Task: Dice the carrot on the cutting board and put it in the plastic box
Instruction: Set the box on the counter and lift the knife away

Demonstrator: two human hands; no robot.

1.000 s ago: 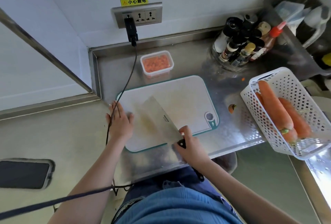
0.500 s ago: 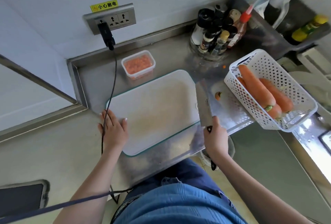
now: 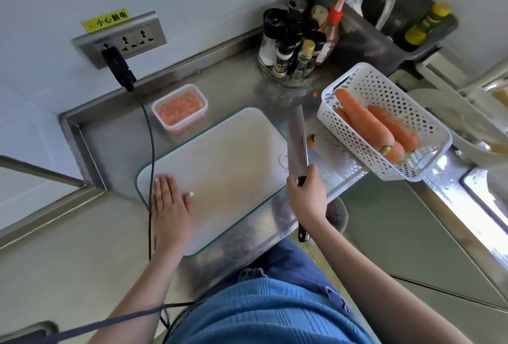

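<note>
The white cutting board point(image 3: 220, 167) lies bare on the steel counter, with no carrot on it. Behind its far left corner stands the clear plastic box point(image 3: 180, 108), filled with diced carrot. My left hand point(image 3: 170, 206) rests flat on the board's near left corner, fingers straight. My right hand point(image 3: 308, 195) grips the handle of a cleaver point(image 3: 297, 140), whose blade stands along the board's right edge, pointing away from me. A carrot end stub point(image 3: 311, 141) lies on the counter just right of the blade.
A white perforated basket point(image 3: 384, 91) with whole carrots point(image 3: 365, 124) sits at the right, overhanging the counter edge. Condiment bottles point(image 3: 299, 41) crowd the back. A black cable point(image 3: 149, 151) runs from the wall socket point(image 3: 121, 37) past the board's left side.
The cleaver has swung from lying across the board's middle to the board's right edge, carried by my right hand. My left hand stays on the board's near left corner. The view has shifted right.
</note>
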